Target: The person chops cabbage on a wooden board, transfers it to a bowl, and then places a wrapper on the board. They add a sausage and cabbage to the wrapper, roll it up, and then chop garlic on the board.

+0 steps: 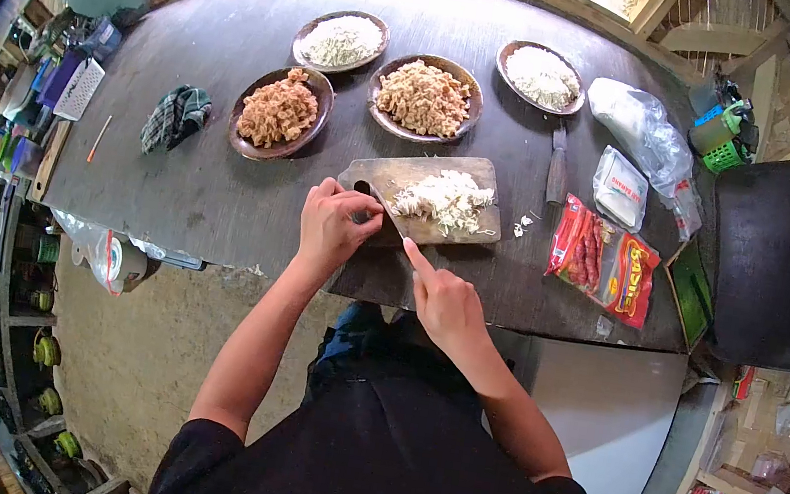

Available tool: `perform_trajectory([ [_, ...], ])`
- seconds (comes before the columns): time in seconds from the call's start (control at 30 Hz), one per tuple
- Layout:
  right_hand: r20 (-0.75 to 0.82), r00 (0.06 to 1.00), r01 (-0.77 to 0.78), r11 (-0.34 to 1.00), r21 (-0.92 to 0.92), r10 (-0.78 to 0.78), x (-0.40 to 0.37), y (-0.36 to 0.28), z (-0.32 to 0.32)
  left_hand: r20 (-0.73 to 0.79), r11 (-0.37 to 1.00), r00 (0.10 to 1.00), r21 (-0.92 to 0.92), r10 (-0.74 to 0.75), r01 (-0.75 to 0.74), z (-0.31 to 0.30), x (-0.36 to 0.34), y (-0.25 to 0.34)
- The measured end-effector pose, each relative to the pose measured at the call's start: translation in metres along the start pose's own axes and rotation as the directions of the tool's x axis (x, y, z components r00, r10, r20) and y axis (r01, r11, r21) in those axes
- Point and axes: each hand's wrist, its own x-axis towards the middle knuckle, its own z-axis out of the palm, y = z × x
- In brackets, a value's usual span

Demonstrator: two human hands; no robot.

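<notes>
Over on the left, a white basket sits at the edge of the dark table, with a checked cloth bunched up just inboard of it. Next along is a bowl of brown fried bits, and behind it a bowl of pale shreds. Now the left hand: fingers curled under, knuckles up, sitting at the left end of the cutting board. I can't tell whether it grips anything. Beside it the chopping knife slants across the board's near corner, its tip up by the left hand. The right hand is closed on the handle end, forefinger stretched along the blade, so the two hands are close but apart. A heap of chopped white vegetable lies on the middle of the board, just right of the blade, with a few scraps spilled onto the table past the board's right end. Behind the board is a second brown bowl, then another bowl of white shreds. A spare knife with a dark handle lies alone beside the board. Further right there's a clear plastic bag, a small white packet and a red sausage packet.
</notes>
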Motion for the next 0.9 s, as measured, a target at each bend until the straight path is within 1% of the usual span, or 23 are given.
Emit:
perform_trajectory([
  [0.1, 0.032, 0.999, -0.009, 0.999, -0.048, 0.01, 0.006, -0.001, 0.002, -0.007, 1.0, 1.0, 0.016, 0.002, -0.002, -0.002, 0.0, 0.002],
  [0.2, 0.003, 1.0, -0.002, 1.0, 0.004, 0.002, 0.005, 0.008, 0.006, -0.025, 1.0, 1.0, 0.015, 0.012, -0.011, -0.002, 0.0, 0.002],
  [0.27, -0.02, 1.0, -0.011, 0.999, 0.036, 0.012, 0.0, 0.01, 0.005, -0.037, 0.999, 0.999, -0.02, 0.031, -0.032, 0.0, 0.0, 0.001],
  [0.4, -0.001, 0.999, -0.044, 0.998, 0.039, 0.044, -0.003, 0.005, -0.007, -0.021, 0.999, 1.0, -0.041, 0.007, -0.008, -0.002, 0.0, 0.002],
  [0.47, -0.007, 1.0, 0.008, 0.995, 0.095, -0.007, -0.005, 0.001, -0.008, 0.023, 1.0, 1.0, 0.0, 0.012, -0.012, -0.001, 0.0, -0.002],
  [0.7, -0.001, 0.999, 0.032, 0.993, 0.118, -0.032, -0.002, 0.005, 0.0, 0.005, 1.0, 1.0, -0.03, 0.007, -0.007, -0.001, 0.0, -0.002],
  [0.77, 0.036, 0.999, -0.007, 1.0, 0.025, 0.007, 0.001, 0.001, 0.0, -0.009, 1.0, 1.0, -0.03, 0.009, -0.009, -0.001, 0.0, -0.001],
  [0.9, 0.028, 1.0, 0.002, 1.0, -0.021, -0.001, 0.006, 0.004, 0.006, -0.005, 1.0, 1.0, -0.012, -0.009, 0.009, -0.002, 0.0, -0.001],
])
